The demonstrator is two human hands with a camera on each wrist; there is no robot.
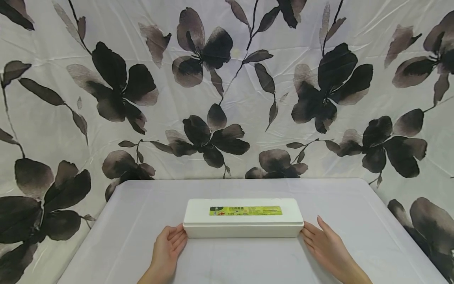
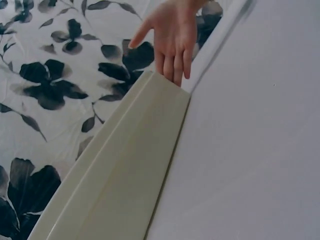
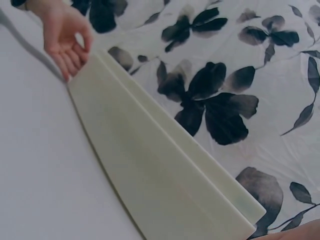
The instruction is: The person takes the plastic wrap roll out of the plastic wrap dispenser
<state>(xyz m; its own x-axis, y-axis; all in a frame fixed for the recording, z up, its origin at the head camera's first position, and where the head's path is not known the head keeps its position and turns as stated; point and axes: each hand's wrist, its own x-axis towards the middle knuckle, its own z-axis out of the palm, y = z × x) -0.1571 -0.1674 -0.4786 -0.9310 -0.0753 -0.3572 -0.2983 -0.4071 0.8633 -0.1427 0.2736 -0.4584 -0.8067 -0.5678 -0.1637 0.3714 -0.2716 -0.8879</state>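
Observation:
A long white cling film box (image 1: 244,231) lies crosswise on the table, its lid shut. On its top is a yellow-green label (image 1: 246,210) with print. My left hand (image 1: 167,252) touches the box's left end, with its fingers loosely bent. At the right end my right hand (image 1: 328,249) touches the box with nearly straight fingers, the thumb standing apart. The left wrist view shows the box's long front side and my right hand (image 2: 175,40) at the far end. In the right wrist view my left hand (image 3: 65,40) is at the box's far corner.
The table (image 1: 244,262) has a smooth white cover. Behind it and along both sides hangs a white cloth (image 1: 255,157) with dark flower prints. The table's back edge runs a little beyond the box.

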